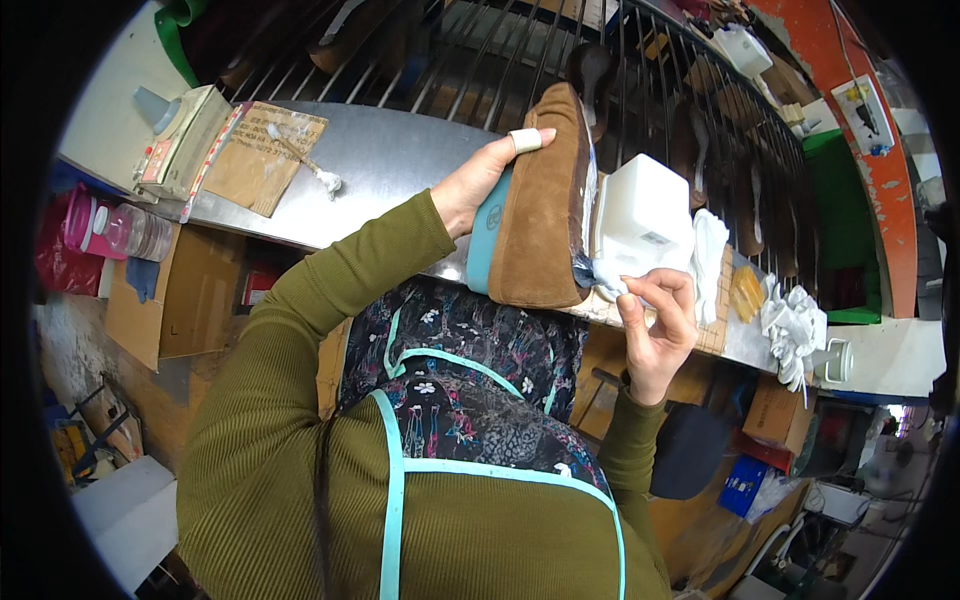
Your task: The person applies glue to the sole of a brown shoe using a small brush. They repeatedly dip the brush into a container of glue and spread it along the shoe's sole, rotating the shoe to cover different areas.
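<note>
My left hand (485, 178) is closed round a brown suede shoe upper (541, 215) on a teal-blue last (487, 238). A pale band wraps its thumb, which lies on the suede. The shoe is tilted up over the bench edge, its underside turned to the right and smeared with white along its edge. Between the thumb and fingers of my right hand (660, 330) is a small white-coated brush (606, 279), its dark end touching the shoe's underside near the lower end. Just beyond the brush stands a white plastic container (644, 210).
A metal bench (390, 150) runs across, with a barred rack (480, 60) behind it holding dark shoes. On the left lie cardboard (240, 165) and a white-tipped stick (329, 183). White gloves (793, 325), a yellow block (746, 294) and a white mug (832, 361) sit on the right.
</note>
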### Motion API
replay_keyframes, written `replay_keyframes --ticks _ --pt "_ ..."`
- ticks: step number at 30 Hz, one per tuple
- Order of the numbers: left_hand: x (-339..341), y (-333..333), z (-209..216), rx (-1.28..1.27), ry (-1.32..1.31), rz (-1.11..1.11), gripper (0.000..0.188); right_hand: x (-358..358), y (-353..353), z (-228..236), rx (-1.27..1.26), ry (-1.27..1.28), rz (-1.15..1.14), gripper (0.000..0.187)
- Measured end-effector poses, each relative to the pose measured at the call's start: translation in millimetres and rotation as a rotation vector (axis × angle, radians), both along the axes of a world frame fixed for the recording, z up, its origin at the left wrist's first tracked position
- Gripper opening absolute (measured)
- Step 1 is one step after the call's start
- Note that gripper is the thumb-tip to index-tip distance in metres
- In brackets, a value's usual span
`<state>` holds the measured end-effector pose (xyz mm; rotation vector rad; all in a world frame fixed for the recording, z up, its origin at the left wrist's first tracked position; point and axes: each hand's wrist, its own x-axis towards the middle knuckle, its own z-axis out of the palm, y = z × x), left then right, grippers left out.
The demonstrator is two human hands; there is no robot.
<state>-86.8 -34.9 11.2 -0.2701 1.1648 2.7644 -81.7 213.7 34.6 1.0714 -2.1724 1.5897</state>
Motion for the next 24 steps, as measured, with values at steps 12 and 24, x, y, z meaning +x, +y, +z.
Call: replay_keyframes --ticks 12,24 --pt "28 -1 7 0.165 0.037 -0.214 0.045 -40 -34 45 0.036 0.074 0.427 0.016" --pt "116 4 19 -0.034 0.073 -0.515 0.037 -57 -98 49 0.127 -0.072 0.902 0.02"
